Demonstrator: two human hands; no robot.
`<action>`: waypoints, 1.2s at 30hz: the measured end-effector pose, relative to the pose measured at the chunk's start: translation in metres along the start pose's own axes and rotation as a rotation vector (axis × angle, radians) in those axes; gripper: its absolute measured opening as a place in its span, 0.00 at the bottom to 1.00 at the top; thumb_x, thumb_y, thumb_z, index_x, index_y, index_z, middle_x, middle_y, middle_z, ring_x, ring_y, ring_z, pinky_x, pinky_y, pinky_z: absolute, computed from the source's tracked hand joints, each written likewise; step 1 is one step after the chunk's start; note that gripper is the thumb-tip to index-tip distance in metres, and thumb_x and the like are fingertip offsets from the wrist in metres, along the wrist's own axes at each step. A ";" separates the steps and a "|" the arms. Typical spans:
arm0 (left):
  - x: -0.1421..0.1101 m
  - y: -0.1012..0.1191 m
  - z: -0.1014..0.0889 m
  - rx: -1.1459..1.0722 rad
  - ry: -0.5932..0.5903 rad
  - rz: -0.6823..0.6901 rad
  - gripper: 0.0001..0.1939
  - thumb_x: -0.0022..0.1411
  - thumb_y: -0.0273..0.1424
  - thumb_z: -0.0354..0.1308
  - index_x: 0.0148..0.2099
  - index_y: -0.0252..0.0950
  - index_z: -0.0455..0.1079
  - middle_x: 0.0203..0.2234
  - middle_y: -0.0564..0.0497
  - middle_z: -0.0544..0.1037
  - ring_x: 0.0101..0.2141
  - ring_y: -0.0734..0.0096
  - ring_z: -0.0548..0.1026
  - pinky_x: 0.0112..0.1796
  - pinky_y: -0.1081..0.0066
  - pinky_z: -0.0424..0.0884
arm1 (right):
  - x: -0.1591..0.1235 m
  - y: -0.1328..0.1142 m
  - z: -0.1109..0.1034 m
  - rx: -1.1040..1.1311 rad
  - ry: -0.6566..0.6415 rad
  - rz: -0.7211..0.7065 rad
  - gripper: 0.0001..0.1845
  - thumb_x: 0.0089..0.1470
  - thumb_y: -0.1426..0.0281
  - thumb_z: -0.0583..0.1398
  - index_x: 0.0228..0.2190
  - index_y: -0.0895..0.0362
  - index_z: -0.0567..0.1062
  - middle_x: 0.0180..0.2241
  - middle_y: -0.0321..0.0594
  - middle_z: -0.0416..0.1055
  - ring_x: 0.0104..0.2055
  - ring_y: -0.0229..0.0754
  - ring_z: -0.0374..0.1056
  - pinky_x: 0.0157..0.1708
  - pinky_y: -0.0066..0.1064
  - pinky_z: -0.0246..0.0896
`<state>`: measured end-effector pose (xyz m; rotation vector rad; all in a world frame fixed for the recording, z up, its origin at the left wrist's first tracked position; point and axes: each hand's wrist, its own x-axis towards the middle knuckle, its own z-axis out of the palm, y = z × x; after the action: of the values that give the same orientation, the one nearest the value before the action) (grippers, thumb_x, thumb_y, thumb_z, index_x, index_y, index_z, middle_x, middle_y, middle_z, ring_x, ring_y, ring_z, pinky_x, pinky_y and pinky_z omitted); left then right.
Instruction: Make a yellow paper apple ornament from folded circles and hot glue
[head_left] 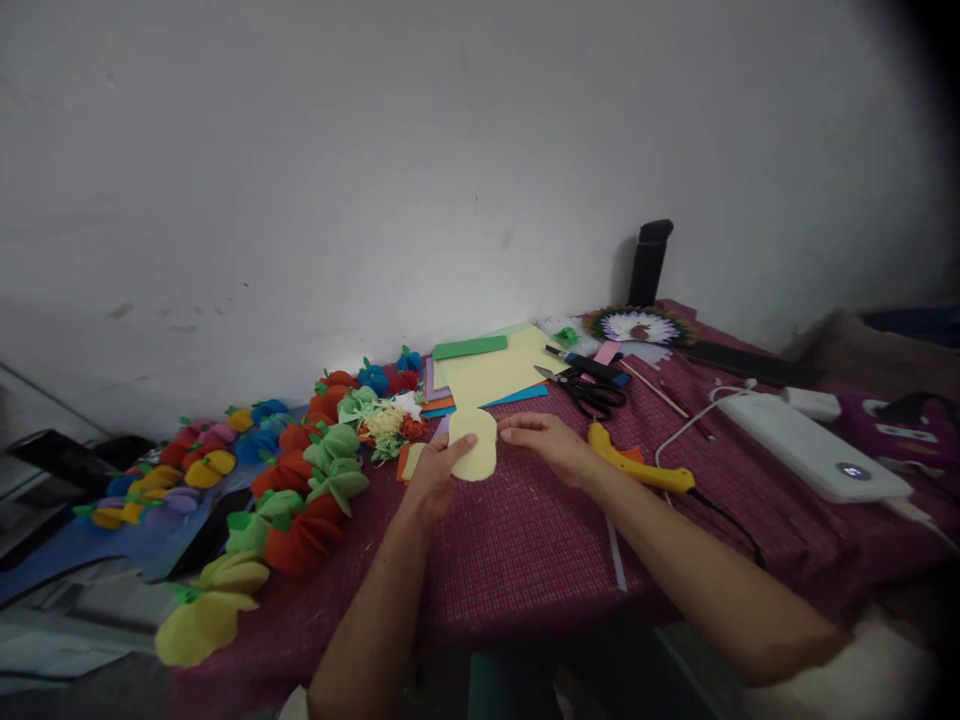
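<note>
My left hand (pixel 437 470) grips a pale yellow rounded cutout (pixel 474 450), thumb on its face and fingers behind. It looks like paper or thin felt, and its outline suggests more than one overlapping layer. Beside its right edge is my right hand (pixel 546 443), fingers drawn together in a pinch. Whether the fingertips touch the edge or hold anything small cannot be made out. Behind the cutout lie pale yellow sheets (pixel 495 375) with a green strip (pixel 471 347) on top. Black-handled scissors (pixel 589 393) and a yellow glue gun (pixel 637 465) lie near my right hand and forearm.
Several colourful pumpkin-like shapes (pixel 304 535) crowd the table's left side. A utility knife (pixel 592 367), wooden stick (pixel 652 387) and white power bank (pixel 817 445) with cables are on the right. A black upright object (pixel 649 262) stands by the wall. Checked red cloth (pixel 517 560) covers the table.
</note>
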<state>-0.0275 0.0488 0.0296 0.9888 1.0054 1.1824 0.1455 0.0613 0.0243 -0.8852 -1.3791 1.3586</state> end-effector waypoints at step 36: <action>-0.001 0.000 0.003 -0.050 0.002 -0.018 0.22 0.40 0.33 0.66 0.39 0.27 0.72 0.26 0.44 0.78 0.22 0.71 0.73 0.24 0.74 0.65 | 0.001 0.002 -0.001 -0.092 -0.013 -0.016 0.07 0.42 0.67 0.61 0.26 0.57 0.76 0.39 0.41 0.72 0.39 0.40 0.67 0.42 0.33 0.57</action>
<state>-0.0245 0.0481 0.0304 0.9377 0.9798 1.1880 0.1464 0.0628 0.0221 -0.9256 -1.4654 1.2995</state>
